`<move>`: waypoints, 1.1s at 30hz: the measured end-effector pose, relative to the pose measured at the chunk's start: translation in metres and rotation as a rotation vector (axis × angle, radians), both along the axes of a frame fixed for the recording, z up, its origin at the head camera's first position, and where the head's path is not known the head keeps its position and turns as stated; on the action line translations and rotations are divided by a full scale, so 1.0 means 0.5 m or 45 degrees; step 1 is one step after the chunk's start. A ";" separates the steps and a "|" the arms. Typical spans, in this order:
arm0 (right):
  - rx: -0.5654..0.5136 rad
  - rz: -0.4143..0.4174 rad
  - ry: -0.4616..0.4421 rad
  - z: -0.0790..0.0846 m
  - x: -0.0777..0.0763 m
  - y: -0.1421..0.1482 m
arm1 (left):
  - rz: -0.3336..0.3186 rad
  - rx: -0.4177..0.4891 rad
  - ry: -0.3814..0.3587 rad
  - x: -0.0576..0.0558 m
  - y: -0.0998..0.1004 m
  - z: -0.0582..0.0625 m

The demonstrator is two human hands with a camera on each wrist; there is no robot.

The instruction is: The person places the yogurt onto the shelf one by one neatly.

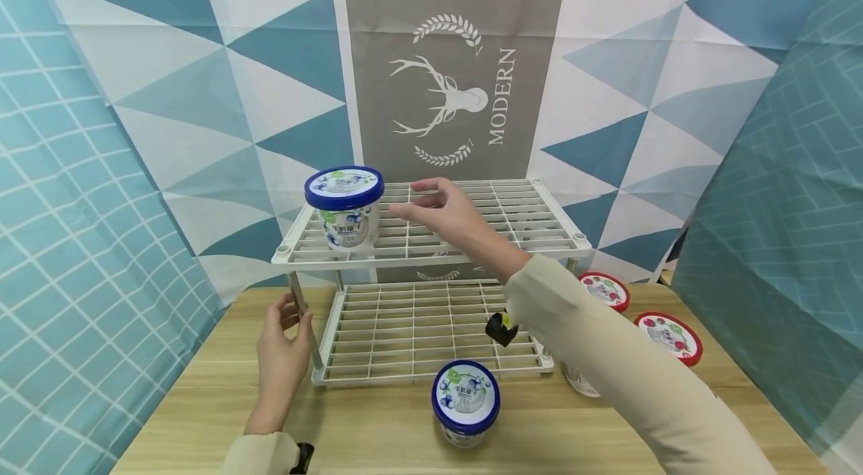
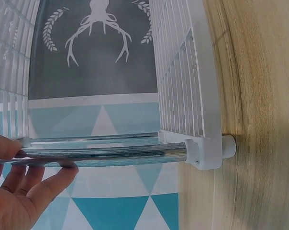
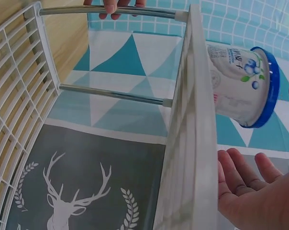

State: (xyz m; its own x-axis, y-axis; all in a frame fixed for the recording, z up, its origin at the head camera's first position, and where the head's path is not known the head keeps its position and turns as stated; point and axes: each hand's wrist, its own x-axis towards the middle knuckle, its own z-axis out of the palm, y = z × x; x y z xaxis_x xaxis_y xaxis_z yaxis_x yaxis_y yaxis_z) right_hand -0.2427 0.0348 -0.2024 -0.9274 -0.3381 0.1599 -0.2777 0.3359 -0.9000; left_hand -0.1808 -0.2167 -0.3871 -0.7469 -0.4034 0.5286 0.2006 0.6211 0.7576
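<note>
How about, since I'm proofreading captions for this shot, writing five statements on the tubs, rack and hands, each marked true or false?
1. A blue-lidded tub stands on the upper shelf of the rack. True.
2. The right hand grips that tub. False: it is beside the tub, apart from it.
3. The left hand holds a metal post. True.
4. A second blue-lidded tub stands on the lower shelf. False: it stands on the table.
5. In the head view, red-lidded tubs are at the left. False: at the right.

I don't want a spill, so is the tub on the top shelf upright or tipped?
Upright: the tub stands on its base on the top shelf, its blue lid uppermost in the head view.
</note>
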 end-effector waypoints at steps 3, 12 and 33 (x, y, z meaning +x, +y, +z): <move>-0.017 0.013 -0.008 0.002 0.007 0.018 | -0.001 0.005 -0.005 -0.001 0.000 -0.001; -0.008 0.043 0.043 0.006 0.031 0.072 | -0.016 0.007 0.008 0.000 0.000 0.001; 0.032 0.099 0.077 -0.037 0.090 0.180 | -0.016 0.024 -0.017 0.001 0.001 0.006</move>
State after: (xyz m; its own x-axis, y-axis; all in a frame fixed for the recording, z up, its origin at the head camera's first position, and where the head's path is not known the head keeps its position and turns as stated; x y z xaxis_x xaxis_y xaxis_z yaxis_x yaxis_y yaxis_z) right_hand -0.1977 0.1249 -0.2209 -0.8871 -0.4135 0.2052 -0.3573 0.3337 -0.8723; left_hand -0.1802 -0.2161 -0.3842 -0.7589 -0.4038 0.5110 0.1983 0.6041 0.7718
